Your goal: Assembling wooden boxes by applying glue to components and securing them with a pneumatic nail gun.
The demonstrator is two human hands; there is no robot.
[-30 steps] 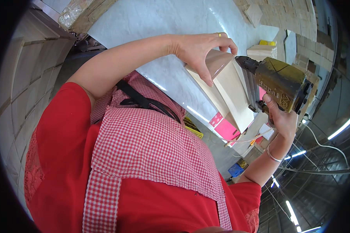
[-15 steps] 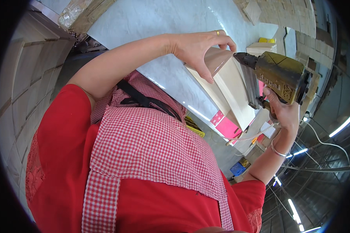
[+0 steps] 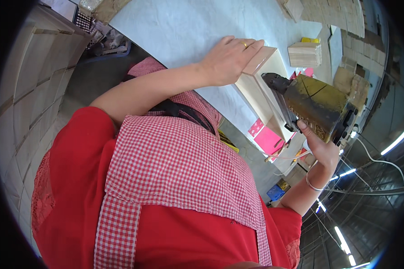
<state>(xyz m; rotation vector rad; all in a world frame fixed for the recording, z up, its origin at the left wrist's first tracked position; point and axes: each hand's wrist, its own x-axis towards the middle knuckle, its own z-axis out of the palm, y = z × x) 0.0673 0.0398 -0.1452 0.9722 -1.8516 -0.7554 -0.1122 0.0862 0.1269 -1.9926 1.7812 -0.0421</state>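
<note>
My right hand (image 3: 321, 145) is wrapped round the handle of a yellow-and-black pneumatic nail gun (image 3: 316, 101). Its dark nose rests at or very near the upper edge of a pale wooden box (image 3: 261, 94). The box is a long open frame lying on the table, with a smooth end panel (image 3: 259, 60) at its far left end. Against that panel sits my left hand (image 3: 231, 60), a ring on one finger, its fingers bent over the panel's outer side. My left thumb is hidden.
The pale grey table (image 3: 179, 27) spreads beyond the box. A small stack of wooden pieces (image 3: 304, 54) stands past it, near more stacked boards (image 3: 332, 13). Pink printed sheet (image 3: 269, 139) lies under the box's near end. An air hose (image 3: 381, 161) hangs at right.
My left hand has shifted from spanning the end panel, thumb apart, to closing against its outer side. The nail gun has moved slightly left and down, along the box edge.
</note>
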